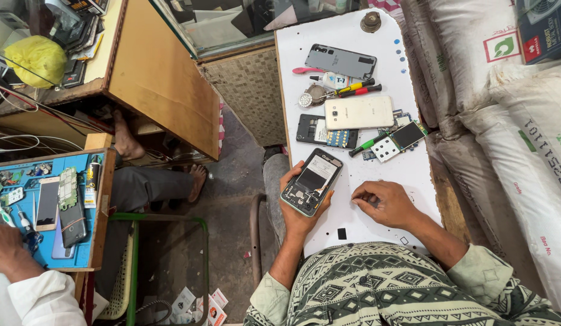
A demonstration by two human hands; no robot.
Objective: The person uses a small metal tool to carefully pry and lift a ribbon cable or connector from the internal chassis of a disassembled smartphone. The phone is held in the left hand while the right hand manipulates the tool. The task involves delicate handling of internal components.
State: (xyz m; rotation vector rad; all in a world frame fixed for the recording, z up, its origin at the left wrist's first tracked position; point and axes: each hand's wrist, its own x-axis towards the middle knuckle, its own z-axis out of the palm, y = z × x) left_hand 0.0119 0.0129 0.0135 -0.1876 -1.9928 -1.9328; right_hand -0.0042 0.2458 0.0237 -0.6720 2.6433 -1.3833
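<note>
1. The left hand (298,202) cups an opened phone (312,182) from below, fingers curled round its edges, over the near-left edge of the white board (389,57).
2. The right hand (386,202) rests on the board just right of that phone, fingertips pinched together on something too small to make out.
3. The phone lies back-off: a dark battery bay and metal shielding inside a greenish frame.
4. Beyond it lie a gold phone (359,112) and a green-handled screwdriver (368,145).
</note>
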